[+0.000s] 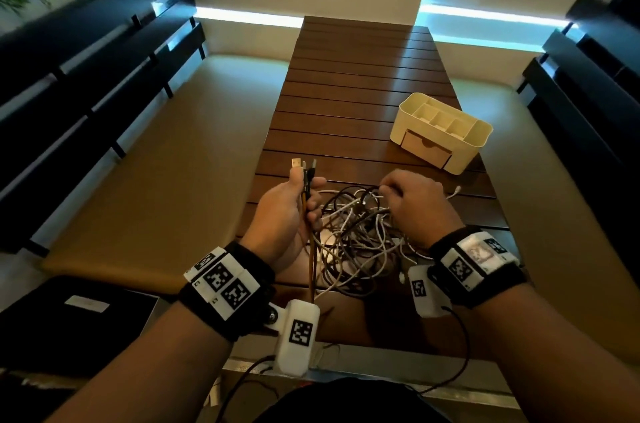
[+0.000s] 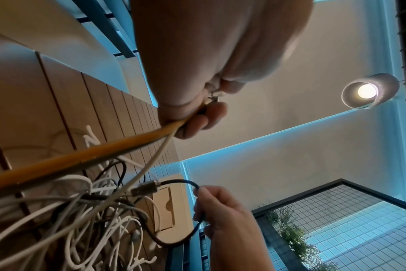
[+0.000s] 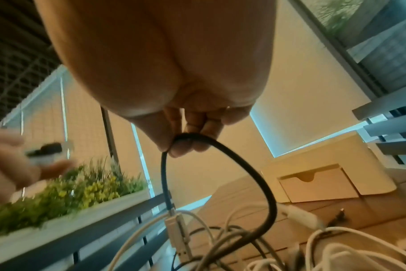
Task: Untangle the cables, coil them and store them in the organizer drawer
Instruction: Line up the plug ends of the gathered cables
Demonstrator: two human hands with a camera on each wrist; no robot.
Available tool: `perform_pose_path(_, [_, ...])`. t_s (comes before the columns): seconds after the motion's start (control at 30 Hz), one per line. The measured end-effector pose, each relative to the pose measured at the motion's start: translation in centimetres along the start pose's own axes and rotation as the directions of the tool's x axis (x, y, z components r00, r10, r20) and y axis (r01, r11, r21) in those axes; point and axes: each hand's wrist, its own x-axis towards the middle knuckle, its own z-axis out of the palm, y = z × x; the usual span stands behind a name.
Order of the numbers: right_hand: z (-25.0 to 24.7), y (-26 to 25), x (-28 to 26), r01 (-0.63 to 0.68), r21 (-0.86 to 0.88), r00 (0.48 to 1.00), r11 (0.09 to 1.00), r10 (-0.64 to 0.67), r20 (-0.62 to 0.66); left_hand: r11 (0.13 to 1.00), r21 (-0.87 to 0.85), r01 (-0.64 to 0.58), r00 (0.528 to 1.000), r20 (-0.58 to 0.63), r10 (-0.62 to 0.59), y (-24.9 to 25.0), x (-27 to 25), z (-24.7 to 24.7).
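Note:
A tangle of white, grey and black cables [image 1: 356,242] lies on the near end of the wooden slatted table [image 1: 360,76]. My left hand [image 1: 291,211] grips a bundle of cable ends upright, among them an orange cable [image 2: 81,157], with USB plugs [image 1: 304,164] sticking out above the fist. My right hand [image 1: 415,201] pinches a black cable [image 3: 250,165] lifted in a loop from the tangle; its USB plug [image 2: 143,188] hangs just over the pile. The cream organizer [image 1: 441,131] stands to the right beyond the tangle, its drawer [image 1: 426,147] closed.
Cushioned benches [image 1: 166,163] run along both sides of the table, with dark slatted backrests [image 1: 86,76]. A black flat object [image 1: 79,322] lies at the lower left. A planter with greenery [image 3: 65,198] sits beyond the railing.

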Motion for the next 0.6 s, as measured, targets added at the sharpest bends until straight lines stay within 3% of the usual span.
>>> perform_pose_path(0.13, [-1.3, 1.4, 0.3, -0.221, -0.07, 0.963, 0.973, 0.229, 0.141, 0.999, 0.05, -0.014, 0.999, -0.036, 0.016, -0.2, -0.1, 1.3])
perform_pose_path(0.23, [-2.0, 2.3, 0.1, -0.248, 0.139, 0.969, 0.959, 0.247, 0.023, 0.997, 0.066, -0.033, 0.999, -0.027, 0.034, -0.3, -0.4, 2.3])
perform_pose_path(0.3, [-2.6, 2.3, -0.3, -0.188, 0.325, 0.969, 0.927, 0.229, -0.092, 0.998, 0.054, -0.028, 0.999, -0.039, 0.03, -0.6, -0.4, 2.9])
perform_pose_path(0.37, [-3.1, 1.8, -0.7, -0.114, 0.405, 0.972, 0.907, 0.186, -0.143, 0.999, 0.035, -0.011, 0.998, -0.06, 0.013, -1.0, -0.2, 3.5])
perform_pose_path(0.6, [-3.8, -1.1, -2.6, 0.14, 0.544, 0.984, 0.827, -0.052, -0.173, 0.999, 0.041, -0.009, 0.993, -0.116, 0.013, -1.9, 0.5, 6.5])
